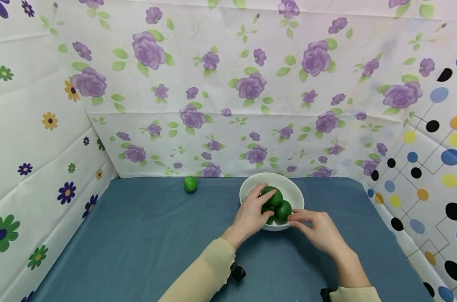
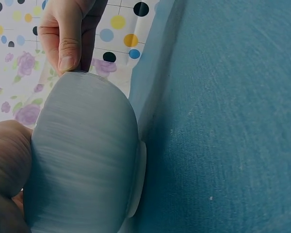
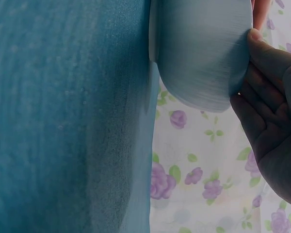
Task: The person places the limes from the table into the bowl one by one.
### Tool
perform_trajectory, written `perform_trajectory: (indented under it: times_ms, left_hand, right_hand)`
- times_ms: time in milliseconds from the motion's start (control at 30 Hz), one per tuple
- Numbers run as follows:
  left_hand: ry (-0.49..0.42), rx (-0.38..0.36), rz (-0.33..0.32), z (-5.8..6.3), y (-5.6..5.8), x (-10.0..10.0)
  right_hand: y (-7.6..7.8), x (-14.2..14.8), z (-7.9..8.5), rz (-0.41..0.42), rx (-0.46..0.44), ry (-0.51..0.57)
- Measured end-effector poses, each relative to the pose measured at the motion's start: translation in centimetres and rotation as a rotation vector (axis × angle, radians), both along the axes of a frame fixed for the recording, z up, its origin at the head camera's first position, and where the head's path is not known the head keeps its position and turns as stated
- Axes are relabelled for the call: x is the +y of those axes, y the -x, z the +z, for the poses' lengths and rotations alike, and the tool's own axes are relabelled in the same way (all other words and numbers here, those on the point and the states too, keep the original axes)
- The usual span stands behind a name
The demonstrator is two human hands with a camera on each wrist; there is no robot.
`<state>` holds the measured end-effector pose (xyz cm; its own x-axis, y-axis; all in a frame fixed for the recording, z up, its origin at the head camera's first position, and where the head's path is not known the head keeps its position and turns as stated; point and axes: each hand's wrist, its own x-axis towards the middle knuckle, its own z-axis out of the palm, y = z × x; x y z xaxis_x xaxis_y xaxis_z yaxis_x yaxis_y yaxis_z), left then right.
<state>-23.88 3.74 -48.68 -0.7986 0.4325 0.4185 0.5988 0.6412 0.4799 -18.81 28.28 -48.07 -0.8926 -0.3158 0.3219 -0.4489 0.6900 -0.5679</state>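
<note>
A white bowl [image 1: 294,193] stands at the back of the blue table, with several green limes [image 1: 283,210] heaped in it. My left hand [image 1: 252,212] reaches over its near left side, fingers curved over the uppermost lime [image 1: 275,198] and thumb against the fruit. The bowl's right rim is pinched by my right hand [image 1: 319,230]; the right wrist view shows that hand [image 3: 276,107] with its thumb on the outside of the bowl [image 3: 203,53]. In the left wrist view the bowl wall [image 2: 87,150] hides the limes and the left fingertips.
A single lime [image 1: 190,184] lies apart on the blue cloth [image 1: 152,235], left of the bowl, near the back edge. A flowered curtain [image 1: 217,84] hangs behind. Patterned cloth walls [image 1: 432,167] close in both sides.
</note>
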Motion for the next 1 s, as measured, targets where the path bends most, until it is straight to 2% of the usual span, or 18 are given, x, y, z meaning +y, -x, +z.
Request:
perform_trajectory:
  times_ms: [400, 1000]
  left_hand:
    - [-0.039, 0.057, 0.006, -0.48, 0.04, -0.08]
    - [-0.075, 0.054, 0.014, -0.43, -0.12, -0.24]
  right_hand:
    - [0.19, 0.15, -0.31, -0.007, -0.003, -0.007]
    - [0.2, 0.15, -0.29, -0.008, 0.0, -0.011]
